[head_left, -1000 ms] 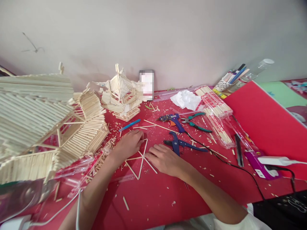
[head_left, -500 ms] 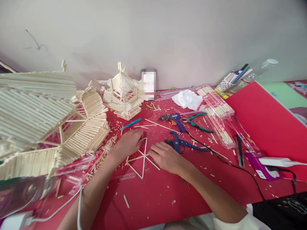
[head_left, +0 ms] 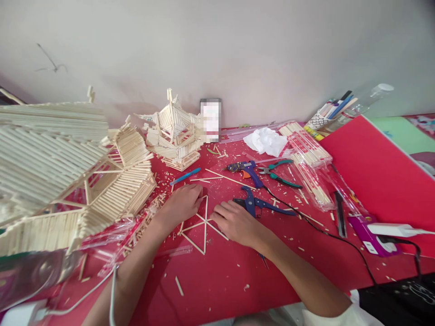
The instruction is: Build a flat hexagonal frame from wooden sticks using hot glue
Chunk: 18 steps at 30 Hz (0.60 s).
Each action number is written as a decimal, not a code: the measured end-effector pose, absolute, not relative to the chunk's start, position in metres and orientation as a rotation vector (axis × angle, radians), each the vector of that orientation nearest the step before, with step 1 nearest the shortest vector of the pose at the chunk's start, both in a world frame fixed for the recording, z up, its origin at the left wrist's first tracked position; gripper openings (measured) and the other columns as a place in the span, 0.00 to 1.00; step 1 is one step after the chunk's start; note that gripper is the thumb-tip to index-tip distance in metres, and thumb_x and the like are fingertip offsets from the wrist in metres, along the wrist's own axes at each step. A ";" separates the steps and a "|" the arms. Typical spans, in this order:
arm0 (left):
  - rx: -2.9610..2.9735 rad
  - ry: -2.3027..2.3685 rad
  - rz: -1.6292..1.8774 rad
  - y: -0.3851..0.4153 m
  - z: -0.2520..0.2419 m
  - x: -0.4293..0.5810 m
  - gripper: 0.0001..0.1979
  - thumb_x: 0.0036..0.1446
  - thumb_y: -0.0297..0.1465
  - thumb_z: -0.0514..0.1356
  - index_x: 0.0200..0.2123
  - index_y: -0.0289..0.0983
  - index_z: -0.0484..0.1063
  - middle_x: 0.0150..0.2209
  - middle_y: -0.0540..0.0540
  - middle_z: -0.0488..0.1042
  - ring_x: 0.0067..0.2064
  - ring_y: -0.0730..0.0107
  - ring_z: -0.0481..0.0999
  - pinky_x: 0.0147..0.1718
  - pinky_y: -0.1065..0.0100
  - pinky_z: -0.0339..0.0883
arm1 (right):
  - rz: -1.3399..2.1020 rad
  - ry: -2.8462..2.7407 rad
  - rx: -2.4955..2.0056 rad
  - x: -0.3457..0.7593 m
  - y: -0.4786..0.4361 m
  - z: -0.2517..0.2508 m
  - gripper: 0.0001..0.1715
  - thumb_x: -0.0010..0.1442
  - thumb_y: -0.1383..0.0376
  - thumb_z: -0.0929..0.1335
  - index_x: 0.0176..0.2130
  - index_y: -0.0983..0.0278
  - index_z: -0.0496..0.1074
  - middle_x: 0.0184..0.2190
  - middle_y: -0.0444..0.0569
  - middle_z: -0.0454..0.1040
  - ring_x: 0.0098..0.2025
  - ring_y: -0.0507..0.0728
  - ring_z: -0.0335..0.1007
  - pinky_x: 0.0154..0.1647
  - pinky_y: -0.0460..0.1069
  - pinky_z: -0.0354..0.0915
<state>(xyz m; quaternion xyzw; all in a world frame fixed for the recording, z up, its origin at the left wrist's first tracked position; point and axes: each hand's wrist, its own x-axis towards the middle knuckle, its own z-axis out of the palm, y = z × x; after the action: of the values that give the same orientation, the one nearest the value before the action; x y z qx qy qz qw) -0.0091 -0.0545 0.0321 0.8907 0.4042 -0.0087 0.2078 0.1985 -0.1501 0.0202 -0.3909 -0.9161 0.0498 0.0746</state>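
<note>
A flat frame of thin wooden sticks (head_left: 205, 235), its spokes meeting at one hub, lies on the red tabletop between my hands. My left hand (head_left: 183, 201) is closed at the frame's upper left, fingertips pinching near the end of a stick. From the right, my right hand (head_left: 234, 219) has its curled fingers on the frame close to the hub; the exact grip is partly hidden under the fingers. Just beyond my right hand lies a blue-handled cutter (head_left: 251, 201). A blue pen (head_left: 185, 175) and loose sticks (head_left: 231, 177) lie past my left hand.
Stick-built models (head_left: 176, 131) stand at the left and back. A glue gun (head_left: 249, 172), green-handled pliers (head_left: 280, 174), packs of sticks (head_left: 309, 158) and crumpled tissue (head_left: 265, 141) lie right of centre. A black cord (head_left: 316, 228) runs toward a purple power strip (head_left: 370, 235).
The stick frame has shifted slightly to the right and turned a little. Both hands stay in nearly the same place on it.
</note>
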 end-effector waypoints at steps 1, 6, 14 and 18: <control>2.480 1.129 -0.024 -0.054 0.031 -0.009 0.06 0.68 0.28 0.55 0.42 0.37 0.71 0.43 0.40 0.78 0.44 0.56 0.78 0.42 0.61 0.69 | 0.151 -2.751 -1.174 0.199 -0.150 0.020 0.10 0.69 0.75 0.64 0.44 0.67 0.75 0.39 0.53 0.74 0.41 0.59 0.66 0.45 0.54 0.59; 2.470 1.155 -0.022 -0.055 0.032 -0.009 0.06 0.68 0.28 0.54 0.40 0.37 0.71 0.41 0.40 0.78 0.44 0.56 0.79 0.43 0.60 0.69 | 0.127 -2.763 -1.169 0.199 -0.150 0.019 0.11 0.70 0.75 0.63 0.43 0.67 0.74 0.40 0.53 0.74 0.41 0.59 0.67 0.46 0.54 0.60; 2.477 1.183 -0.094 -0.058 0.042 -0.008 0.06 0.67 0.26 0.54 0.40 0.37 0.71 0.42 0.38 0.79 0.44 0.53 0.79 0.42 0.59 0.70 | 0.117 -2.773 -1.174 0.198 -0.150 0.020 0.10 0.70 0.75 0.63 0.42 0.67 0.74 0.40 0.53 0.74 0.41 0.60 0.66 0.46 0.54 0.59; 2.482 1.174 -0.124 -0.059 0.044 -0.009 0.05 0.67 0.27 0.55 0.40 0.37 0.71 0.42 0.39 0.79 0.44 0.54 0.79 0.42 0.60 0.69 | 0.130 -2.762 -1.175 0.199 -0.150 0.019 0.10 0.70 0.74 0.64 0.42 0.67 0.74 0.40 0.53 0.74 0.41 0.59 0.66 0.46 0.55 0.59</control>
<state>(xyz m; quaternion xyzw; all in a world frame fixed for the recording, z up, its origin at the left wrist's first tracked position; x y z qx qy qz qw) -0.0095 -0.0586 0.0440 0.8857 0.4190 -0.0441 0.1952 0.1988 -0.1503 0.0194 -0.3900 -0.9172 0.0433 0.0686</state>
